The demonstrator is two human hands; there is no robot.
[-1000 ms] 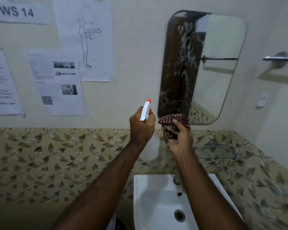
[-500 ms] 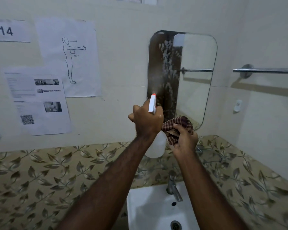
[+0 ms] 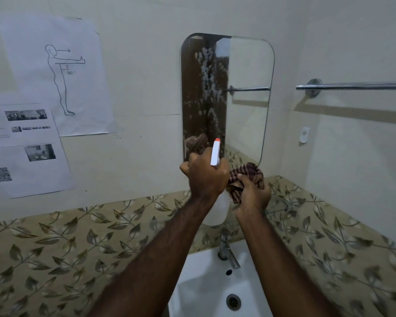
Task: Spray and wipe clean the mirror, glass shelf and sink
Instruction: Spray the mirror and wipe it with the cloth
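**Foam-streaked mirror above the raised hands**

Cream bathroom wall is seen behind both hands, with a leaf-patterned tile band (image 3: 55, 243) running below them. A white spray bottle (image 3: 216, 203) is gripped by the left hand (image 3: 205, 177), its red-tipped nozzle (image 3: 217, 140) pointed at the mirror (image 3: 247, 99) just above. White foam streaks (image 3: 208, 74) are spread over the mirror's left half. A bunched brown checked cloth (image 3: 245, 177) is clutched in the right hand (image 3: 252, 193), just right of the left hand and touching it. A white sink (image 3: 206, 284) and its chrome tap (image 3: 226, 250) are placed below the forearms. A chrome towel rail (image 3: 352, 85) is mounted up and to the right. Printed sheets (image 3: 53, 74) are taped up on the left.
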